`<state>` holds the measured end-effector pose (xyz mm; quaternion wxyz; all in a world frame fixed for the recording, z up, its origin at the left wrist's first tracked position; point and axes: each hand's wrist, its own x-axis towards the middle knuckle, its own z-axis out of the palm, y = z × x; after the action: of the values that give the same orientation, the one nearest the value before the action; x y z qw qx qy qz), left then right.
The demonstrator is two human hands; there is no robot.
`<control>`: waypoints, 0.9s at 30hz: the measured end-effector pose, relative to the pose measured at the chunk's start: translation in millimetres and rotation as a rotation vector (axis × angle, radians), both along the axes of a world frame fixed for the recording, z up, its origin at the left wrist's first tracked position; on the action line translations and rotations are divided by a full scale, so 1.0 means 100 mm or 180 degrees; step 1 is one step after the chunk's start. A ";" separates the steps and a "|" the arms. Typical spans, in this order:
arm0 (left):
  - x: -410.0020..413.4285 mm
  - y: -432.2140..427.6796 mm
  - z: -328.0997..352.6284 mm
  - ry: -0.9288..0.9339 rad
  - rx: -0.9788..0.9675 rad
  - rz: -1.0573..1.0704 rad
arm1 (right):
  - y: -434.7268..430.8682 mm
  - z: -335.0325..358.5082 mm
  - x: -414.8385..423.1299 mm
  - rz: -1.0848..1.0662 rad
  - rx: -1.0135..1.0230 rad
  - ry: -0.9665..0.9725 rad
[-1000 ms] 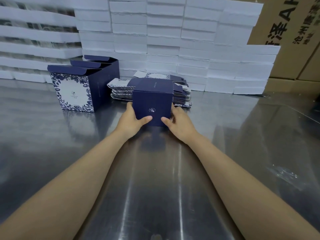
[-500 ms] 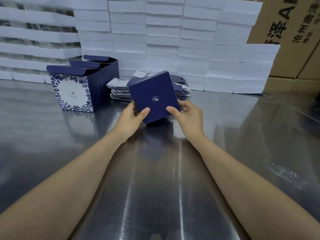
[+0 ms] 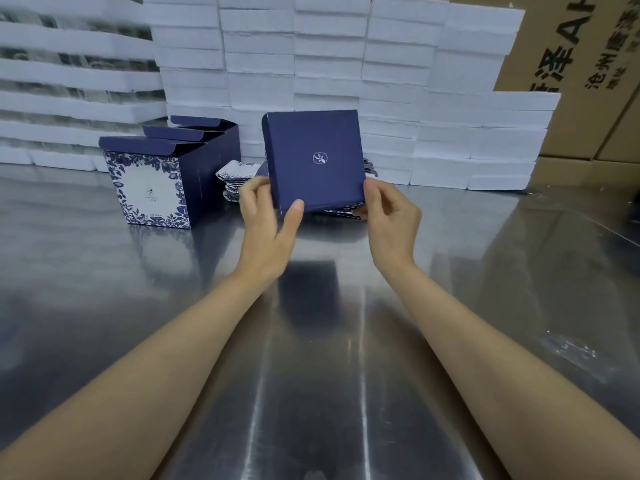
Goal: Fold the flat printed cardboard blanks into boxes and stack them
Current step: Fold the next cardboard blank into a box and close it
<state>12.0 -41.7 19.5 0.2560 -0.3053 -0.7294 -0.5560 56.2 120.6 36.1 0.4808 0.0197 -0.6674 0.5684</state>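
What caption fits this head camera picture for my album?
Left hand and right hand hold a blue box over the table.

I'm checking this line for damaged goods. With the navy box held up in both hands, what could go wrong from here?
1. The left hand and right hand grip the navy box only at its lower corners, above the steel table; it might slip and dent a corner.
2. The left thumb presses the box's front face, which could crease.
3. The folded boxes at left have raised lid flaps; a careless set-down could bend one.
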 end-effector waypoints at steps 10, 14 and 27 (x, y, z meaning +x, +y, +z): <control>0.07 -0.06 0.08 0.1169 -0.0506 0.0214 | -0.03 0.09 -0.04 -0.0257 0.0442 -0.0301; 0.09 -0.03 0.06 0.1174 -0.0860 0.0160 | -0.03 -0.08 -0.02 -0.0023 0.0745 -0.0645; -0.08 -0.03 -0.04 0.1077 -0.0241 0.0744 | -0.21 0.00 0.00 0.0242 0.1717 -0.0321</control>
<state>3.8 -44.3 15.3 0.4261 -0.3170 -0.7268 -0.4356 55.8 99.2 35.8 0.4027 0.1437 -0.8164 0.3881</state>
